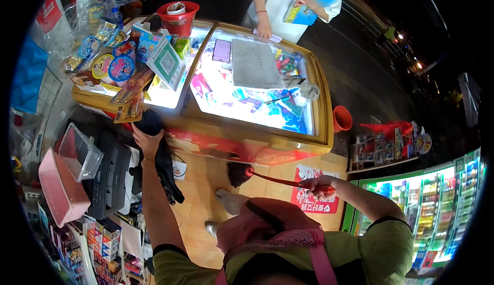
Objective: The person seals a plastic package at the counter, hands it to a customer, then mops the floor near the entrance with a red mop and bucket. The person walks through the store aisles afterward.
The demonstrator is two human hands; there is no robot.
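My right hand [320, 188] grips the red handle [281, 179] of a duster. Its dark, bushy head [238, 174] hangs low over the wooden floor, near the front of a lit glass-topped chest freezer [247, 146]. On the other side, my left hand [148, 141] reaches to a dark rounded object [149, 122] by the freezer's front left edge. Its fingers touch that object, but whether they close on it cannot be made out. Blister-packed goods [129, 109] hang just above that hand. Black cloth or a bag [168, 173] hangs beside my left forearm.
On the freezer lie a paper sheet [254, 63], a phone [222, 50], a grey cloth [307, 87], a printed-code stand [166, 63] and a red bucket [179, 18]. A person [285, 3] stands behind it. A printer [110, 177] is left; a drinks cooler [420, 200] is right.
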